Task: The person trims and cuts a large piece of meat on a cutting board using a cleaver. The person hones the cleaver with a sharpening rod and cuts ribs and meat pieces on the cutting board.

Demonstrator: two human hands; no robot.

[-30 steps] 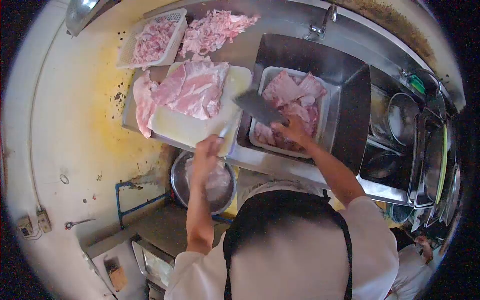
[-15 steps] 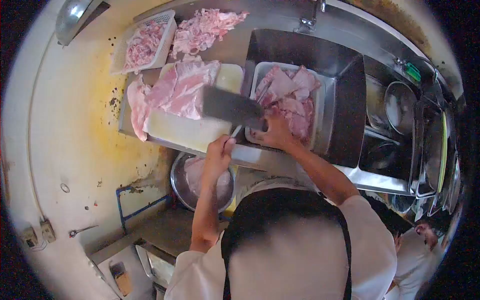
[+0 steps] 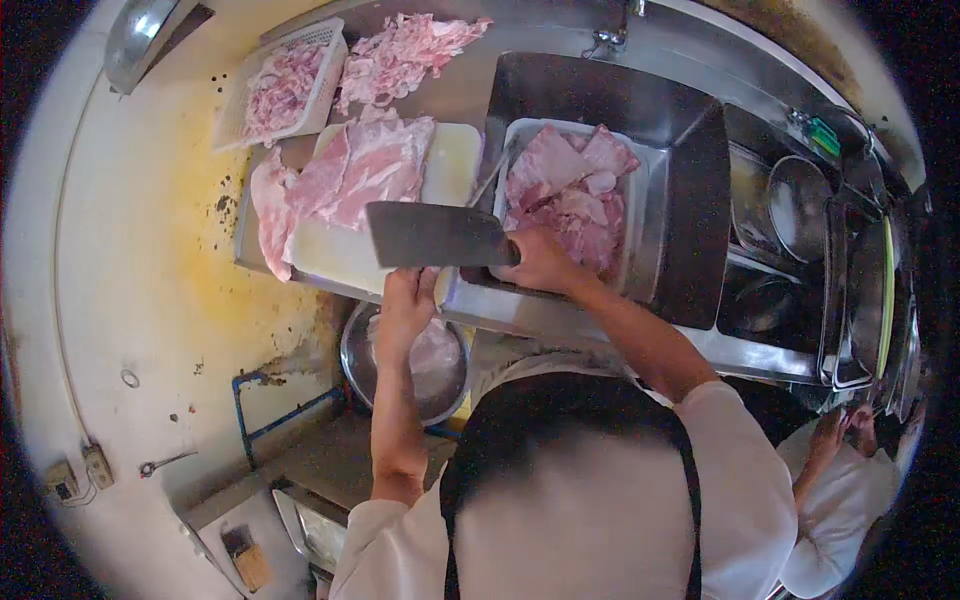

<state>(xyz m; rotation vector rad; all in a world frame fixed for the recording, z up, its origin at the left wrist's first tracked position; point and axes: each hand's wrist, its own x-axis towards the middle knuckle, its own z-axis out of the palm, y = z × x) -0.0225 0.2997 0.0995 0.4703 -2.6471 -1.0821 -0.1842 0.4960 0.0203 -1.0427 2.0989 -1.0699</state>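
My right hand point(image 3: 545, 260) is closed round the handle of a broad cleaver point(image 3: 435, 236), its blade held flat above the front of the white cutting board point(image 3: 355, 262). My left hand point(image 3: 408, 300) is closed near the board's front edge, partly behind the blade. From it a thin sharpening steel point(image 3: 487, 184) runs up past the cleaver; the blade hides its middle, and whether the two touch I cannot tell. A large slab of raw meat point(image 3: 372, 170) lies on the board, with a long paler piece point(image 3: 272, 215) at its left.
Meat pieces point(image 3: 575, 190) fill a white tray in the sink point(image 3: 690, 210). Behind the board are a white basket point(image 3: 325, 95) of scraps and a scrap pile point(image 3: 410, 55). A steel bowl point(image 3: 350, 365) stands below the counter. Another person point(image 3: 850, 500) is at right.
The cleaver has swung left and towards me, and its blade shows sharper. My left hand has shifted slightly left; more of the steel shows beyond the blade. The other person's hands have moved up.
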